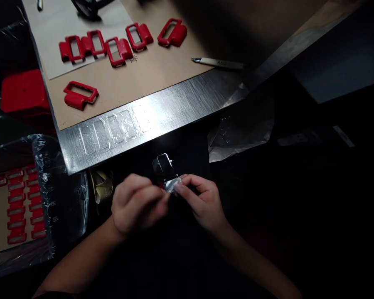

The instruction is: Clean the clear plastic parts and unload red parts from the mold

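Observation:
Below the table's front edge, my right hand (202, 199) pinches a small glossy window piece (164, 164) between thumb and fingers. The piece looks dark and see-through, with a pale rounded outline and small tabs along its sides. Crinkled shiny film (172, 184) shows at its lower end, by my right thumb. My left hand (140, 203) is closed beside that end, its fingers curled and smeared by motion; what they pinch cannot be made out. A bit of red shows behind the fingers.
Several red plastic frames (114, 52) lie on the cardboard (162, 79). Clear rectangular films (115, 128) stick to the metal table edge (187, 108). A craft knife (218, 62) lies to the right. A plastic-lined bin (43, 199) at left holds more red frames (16, 211). A plastic bag (243, 128) hangs right.

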`<state>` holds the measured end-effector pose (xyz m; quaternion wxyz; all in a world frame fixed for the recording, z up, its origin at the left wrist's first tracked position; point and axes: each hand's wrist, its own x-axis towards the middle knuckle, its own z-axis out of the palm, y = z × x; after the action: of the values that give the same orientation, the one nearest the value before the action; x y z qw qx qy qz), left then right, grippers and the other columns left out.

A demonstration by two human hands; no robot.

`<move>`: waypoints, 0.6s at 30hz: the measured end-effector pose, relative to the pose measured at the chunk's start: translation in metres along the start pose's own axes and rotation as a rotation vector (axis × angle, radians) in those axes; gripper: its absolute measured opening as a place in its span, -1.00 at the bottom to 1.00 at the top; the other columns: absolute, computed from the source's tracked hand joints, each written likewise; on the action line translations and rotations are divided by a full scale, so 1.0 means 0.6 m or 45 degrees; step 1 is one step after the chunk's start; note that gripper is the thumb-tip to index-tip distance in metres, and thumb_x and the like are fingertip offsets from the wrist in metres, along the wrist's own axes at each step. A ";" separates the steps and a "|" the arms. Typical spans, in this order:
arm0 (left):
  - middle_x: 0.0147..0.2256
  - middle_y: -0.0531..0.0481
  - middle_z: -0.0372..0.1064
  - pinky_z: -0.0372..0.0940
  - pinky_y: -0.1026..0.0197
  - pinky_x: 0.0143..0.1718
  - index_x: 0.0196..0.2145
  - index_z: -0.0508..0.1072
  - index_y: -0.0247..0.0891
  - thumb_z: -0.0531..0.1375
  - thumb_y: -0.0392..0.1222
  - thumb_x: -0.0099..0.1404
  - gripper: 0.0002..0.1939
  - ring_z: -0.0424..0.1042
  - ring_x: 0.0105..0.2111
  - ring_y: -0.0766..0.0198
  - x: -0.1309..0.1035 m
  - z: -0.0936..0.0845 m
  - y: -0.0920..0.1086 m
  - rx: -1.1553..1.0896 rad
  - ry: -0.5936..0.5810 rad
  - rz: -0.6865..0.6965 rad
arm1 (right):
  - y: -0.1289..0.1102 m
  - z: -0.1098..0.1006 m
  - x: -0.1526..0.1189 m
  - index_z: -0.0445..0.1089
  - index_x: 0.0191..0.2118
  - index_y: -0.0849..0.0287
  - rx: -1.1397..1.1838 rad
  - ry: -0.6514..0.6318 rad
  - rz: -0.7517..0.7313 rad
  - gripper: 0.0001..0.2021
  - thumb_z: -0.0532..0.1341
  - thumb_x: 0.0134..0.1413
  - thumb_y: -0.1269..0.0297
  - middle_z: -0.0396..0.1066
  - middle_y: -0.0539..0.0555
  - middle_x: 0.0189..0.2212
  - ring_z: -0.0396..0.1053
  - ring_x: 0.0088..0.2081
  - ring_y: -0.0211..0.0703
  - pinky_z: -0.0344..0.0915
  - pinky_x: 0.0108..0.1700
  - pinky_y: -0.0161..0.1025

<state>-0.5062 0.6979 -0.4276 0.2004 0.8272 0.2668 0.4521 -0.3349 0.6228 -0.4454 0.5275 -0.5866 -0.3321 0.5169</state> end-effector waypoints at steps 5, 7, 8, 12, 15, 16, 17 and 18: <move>-0.37 0.00 0.35 0.33 0.24 -0.50 -0.23 0.48 -0.42 0.29 -0.45 0.25 -0.88 0.37 -0.46 0.36 -0.018 -0.002 0.037 -0.273 -0.189 0.195 | -0.009 -0.006 -0.001 0.52 -0.40 0.17 0.185 -0.055 0.095 -0.82 0.37 0.18 0.22 0.51 0.04 -0.42 0.42 -0.38 -0.21 0.34 -0.33 -0.28; -0.38 0.00 0.35 0.33 0.24 -0.52 -0.26 0.49 -0.44 0.30 -0.47 0.22 -0.88 0.37 -0.46 0.36 -0.022 0.001 0.043 -0.304 -0.189 0.179 | -0.014 -0.005 -0.003 0.53 -0.40 0.17 0.206 -0.064 0.105 -0.83 0.38 0.18 0.23 0.52 0.05 -0.40 0.43 -0.37 -0.20 0.35 -0.33 -0.28; -0.38 -0.01 0.35 0.33 0.24 -0.53 -0.27 0.49 -0.44 0.31 -0.48 0.20 -0.87 0.37 -0.47 0.35 -0.025 0.003 0.043 -0.309 -0.177 0.168 | -0.016 -0.004 -0.004 0.53 -0.40 0.17 0.205 -0.061 0.107 -0.83 0.38 0.18 0.23 0.52 0.06 -0.40 0.43 -0.36 -0.20 0.35 -0.33 -0.28; -0.38 0.00 0.34 0.33 0.22 -0.54 -0.29 0.49 -0.44 0.31 -0.49 0.18 -0.88 0.37 -0.48 0.34 -0.033 0.005 0.043 -0.290 -0.153 0.153 | -0.019 0.000 -0.004 0.54 -0.41 0.17 0.198 -0.051 0.106 -0.84 0.39 0.16 0.25 0.52 0.06 -0.39 0.44 -0.34 -0.20 0.35 -0.32 -0.29; -0.38 0.01 0.34 0.35 0.23 -0.54 -0.30 0.48 -0.42 0.32 -0.48 0.18 -0.87 0.37 -0.48 0.35 -0.037 0.001 0.044 -0.273 -0.148 0.142 | -0.019 0.001 -0.004 0.55 -0.41 0.16 0.194 -0.054 0.094 -0.86 0.40 0.15 0.27 0.52 0.05 -0.40 0.44 -0.34 -0.20 0.36 -0.31 -0.29; -0.38 0.01 0.35 0.36 0.22 -0.53 -0.30 0.48 -0.41 0.32 -0.47 0.17 -0.87 0.38 -0.47 0.34 -0.038 0.000 0.045 -0.266 -0.154 0.127 | -0.019 0.001 -0.004 0.55 -0.40 0.16 0.193 -0.055 0.089 -0.86 0.40 0.15 0.27 0.52 0.04 -0.40 0.44 -0.34 -0.20 0.36 -0.31 -0.29; -0.38 0.00 0.35 0.38 0.22 -0.51 -0.30 0.48 -0.41 0.33 -0.47 0.17 -0.86 0.39 -0.47 0.33 -0.038 -0.001 0.046 -0.258 -0.162 0.112 | -0.019 0.000 -0.004 0.55 -0.40 0.16 0.192 -0.057 0.085 -0.87 0.40 0.16 0.28 0.52 0.04 -0.40 0.45 -0.34 -0.21 0.37 -0.30 -0.30; -0.38 0.00 0.36 0.40 0.21 -0.49 -0.29 0.48 -0.40 0.34 -0.46 0.17 -0.85 0.40 -0.46 0.32 -0.039 -0.002 0.047 -0.248 -0.170 0.097 | -0.020 0.000 -0.005 0.55 -0.40 0.16 0.191 -0.058 0.082 -0.87 0.39 0.16 0.28 0.52 0.04 -0.39 0.45 -0.34 -0.21 0.37 -0.30 -0.30</move>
<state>-0.5105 0.6614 -0.4258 0.2798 0.8417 0.1761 0.4269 -0.3339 0.6227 -0.4332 0.5455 -0.5439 -0.2854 0.5703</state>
